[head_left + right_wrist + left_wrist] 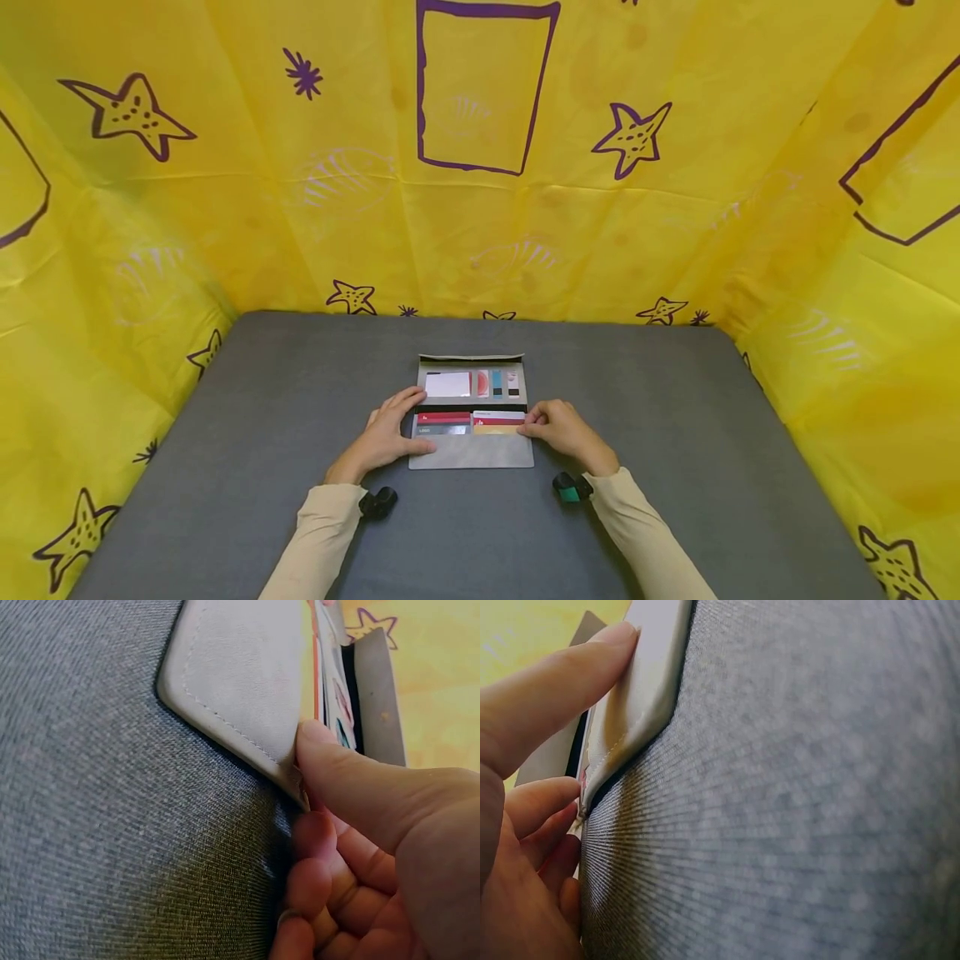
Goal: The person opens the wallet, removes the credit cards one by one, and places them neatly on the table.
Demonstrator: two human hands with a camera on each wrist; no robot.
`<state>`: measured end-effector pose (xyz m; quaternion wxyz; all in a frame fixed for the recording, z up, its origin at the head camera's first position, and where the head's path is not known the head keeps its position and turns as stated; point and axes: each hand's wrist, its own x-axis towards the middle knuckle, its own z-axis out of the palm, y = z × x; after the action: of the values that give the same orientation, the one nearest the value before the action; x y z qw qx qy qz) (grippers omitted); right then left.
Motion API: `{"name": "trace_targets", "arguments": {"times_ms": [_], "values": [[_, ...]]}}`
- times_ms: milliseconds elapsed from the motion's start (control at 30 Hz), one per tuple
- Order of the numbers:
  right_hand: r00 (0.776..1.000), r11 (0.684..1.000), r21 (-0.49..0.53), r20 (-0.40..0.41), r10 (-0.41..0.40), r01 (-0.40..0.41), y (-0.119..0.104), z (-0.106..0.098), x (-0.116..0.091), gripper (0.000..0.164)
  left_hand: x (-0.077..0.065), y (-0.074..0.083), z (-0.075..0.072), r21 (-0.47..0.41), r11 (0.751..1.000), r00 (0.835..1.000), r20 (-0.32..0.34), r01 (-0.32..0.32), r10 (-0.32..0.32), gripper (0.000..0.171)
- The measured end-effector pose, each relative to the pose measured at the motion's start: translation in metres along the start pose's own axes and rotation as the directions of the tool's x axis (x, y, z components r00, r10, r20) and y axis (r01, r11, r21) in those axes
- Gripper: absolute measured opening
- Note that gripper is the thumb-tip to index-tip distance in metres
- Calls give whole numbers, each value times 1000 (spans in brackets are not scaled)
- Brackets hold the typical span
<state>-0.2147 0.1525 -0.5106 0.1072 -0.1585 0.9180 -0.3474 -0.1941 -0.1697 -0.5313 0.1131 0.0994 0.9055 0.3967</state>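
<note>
Wallet lies unfolded on the tabletop, cards in its slots. At its left edge the left hand rests, thumb and fingers spread apart; the right hand pinches its right edge between thumb and curled fingers.

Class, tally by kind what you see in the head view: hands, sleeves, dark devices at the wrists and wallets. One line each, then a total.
Hands: 2 (left hand, right hand)
Sleeves: 2 (left sleeve, right sleeve)
Dark wrist devices: 2 (left device, right device)
Wallets: 1 (open wallet)
Total: 7
</note>
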Motion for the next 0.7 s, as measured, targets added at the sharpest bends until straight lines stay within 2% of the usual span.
{"name": "trace_targets", "arguments": {"times_ms": [200,700], "values": [[999,999,-15,25,-34,34,2,-1,1,19,-1,1,-1,7,1000,1000,2,1,-1,94],[994,998,-15,92,-59,61,2,-6,3,20,0,1,-3,34,999,1000,16,-4,3,94]]}}
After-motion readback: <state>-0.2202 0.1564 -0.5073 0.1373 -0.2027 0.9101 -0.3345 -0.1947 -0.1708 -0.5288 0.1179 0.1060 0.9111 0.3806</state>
